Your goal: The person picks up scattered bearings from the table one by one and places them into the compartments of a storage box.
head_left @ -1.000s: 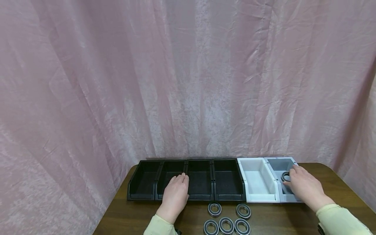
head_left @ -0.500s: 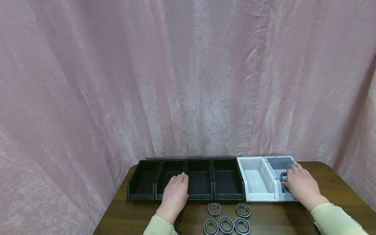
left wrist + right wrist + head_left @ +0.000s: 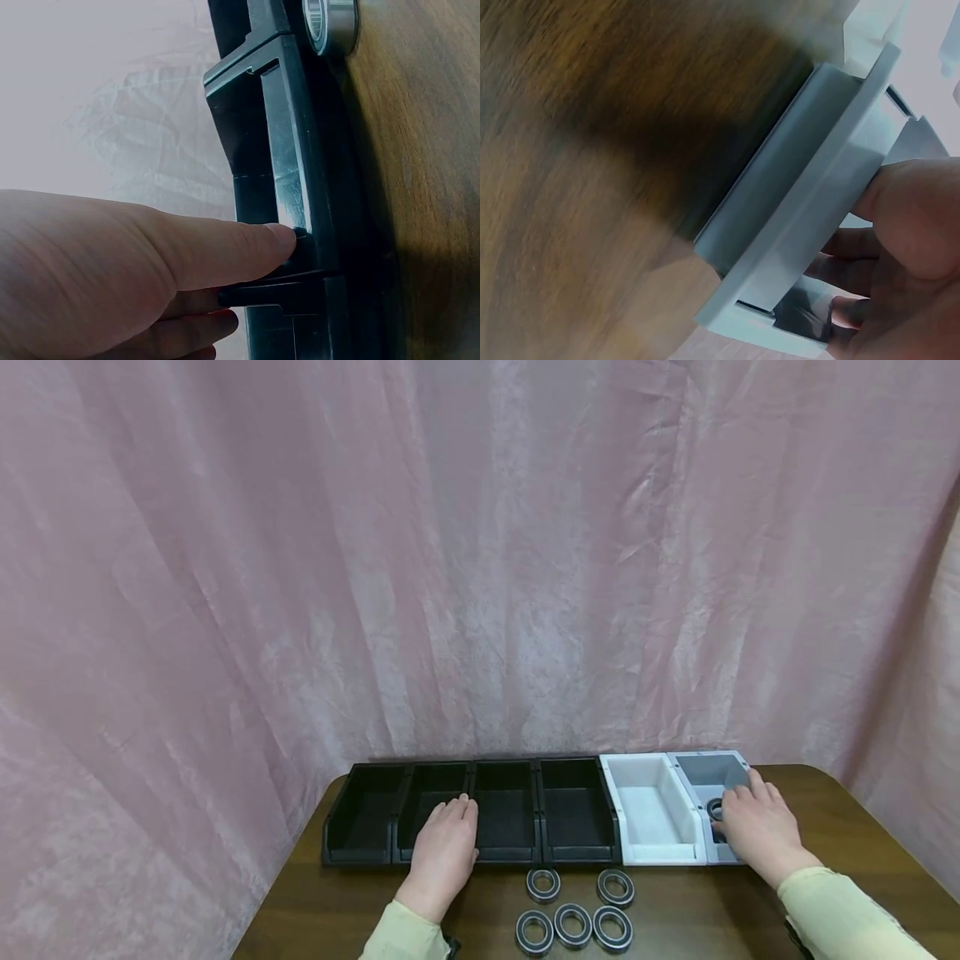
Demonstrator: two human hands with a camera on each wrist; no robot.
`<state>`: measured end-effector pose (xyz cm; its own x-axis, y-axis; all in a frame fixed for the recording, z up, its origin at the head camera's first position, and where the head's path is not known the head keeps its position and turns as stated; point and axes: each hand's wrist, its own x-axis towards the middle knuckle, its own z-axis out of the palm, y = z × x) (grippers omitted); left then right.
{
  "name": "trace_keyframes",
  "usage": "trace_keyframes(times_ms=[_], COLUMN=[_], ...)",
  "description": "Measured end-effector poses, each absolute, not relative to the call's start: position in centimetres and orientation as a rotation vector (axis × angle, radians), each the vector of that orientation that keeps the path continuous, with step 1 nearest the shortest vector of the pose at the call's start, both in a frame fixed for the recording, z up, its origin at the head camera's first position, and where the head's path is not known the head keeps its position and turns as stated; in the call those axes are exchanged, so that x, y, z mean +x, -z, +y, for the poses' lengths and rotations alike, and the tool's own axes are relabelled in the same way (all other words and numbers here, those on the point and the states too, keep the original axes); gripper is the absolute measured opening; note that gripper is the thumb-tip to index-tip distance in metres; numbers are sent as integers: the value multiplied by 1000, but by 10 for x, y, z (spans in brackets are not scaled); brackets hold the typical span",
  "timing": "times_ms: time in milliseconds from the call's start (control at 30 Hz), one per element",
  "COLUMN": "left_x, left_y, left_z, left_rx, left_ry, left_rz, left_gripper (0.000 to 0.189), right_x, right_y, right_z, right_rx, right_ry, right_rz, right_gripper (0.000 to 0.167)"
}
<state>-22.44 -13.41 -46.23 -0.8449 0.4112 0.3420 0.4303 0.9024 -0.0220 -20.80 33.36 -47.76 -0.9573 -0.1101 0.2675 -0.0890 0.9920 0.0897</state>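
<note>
My left hand (image 3: 442, 856) rests over the row of black bins (image 3: 510, 814) in the head view, fingers extended. Its thumb (image 3: 281, 240) touches the inside of a bin's front lip in the left wrist view. My right hand (image 3: 761, 831) reaches into the grey bin (image 3: 692, 770) at the row's right end, right beside a ball bearing (image 3: 713, 809). In the right wrist view its fingers (image 3: 847, 247) bend down inside the bin. The hand covers part of the bearing, so whether it grips it is hidden.
Several more ball bearings (image 3: 572, 927) lie flat on the wooden table (image 3: 292, 902) in front of the bins. A white bin (image 3: 651, 806) stands between the black bins and the grey one. A pink curtain (image 3: 480, 568) hangs behind.
The head view has shifted slightly. My right hand and the bearing have moved a little left in view, the bearing slightly nearer the grey bin's front. My left hand stays put.
</note>
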Motion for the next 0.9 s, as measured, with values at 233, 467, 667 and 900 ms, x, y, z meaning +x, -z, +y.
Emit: trace_keyframes(times_ms=[233, 467, 667, 900], left_x=[-225, -229, -228, -228], left_y=[463, 459, 459, 461], left_z=[-136, -134, -134, -134], left_rx=[-627, -634, -634, -632], left_ry=[92, 91, 88, 82], left_rz=[-2768, -2734, -2757, -2749], left_gripper=[70, 70, 70, 70], right_x=[-209, -210, -210, -212], right_y=[482, 471, 469, 471], right_z=[328, 327, 326, 329], right_rx=[113, 100, 115, 122], right_ry=[97, 102, 95, 112], right_rz=[-2888, -2944, -2987, -3009], right_gripper=[40, 22, 9, 18])
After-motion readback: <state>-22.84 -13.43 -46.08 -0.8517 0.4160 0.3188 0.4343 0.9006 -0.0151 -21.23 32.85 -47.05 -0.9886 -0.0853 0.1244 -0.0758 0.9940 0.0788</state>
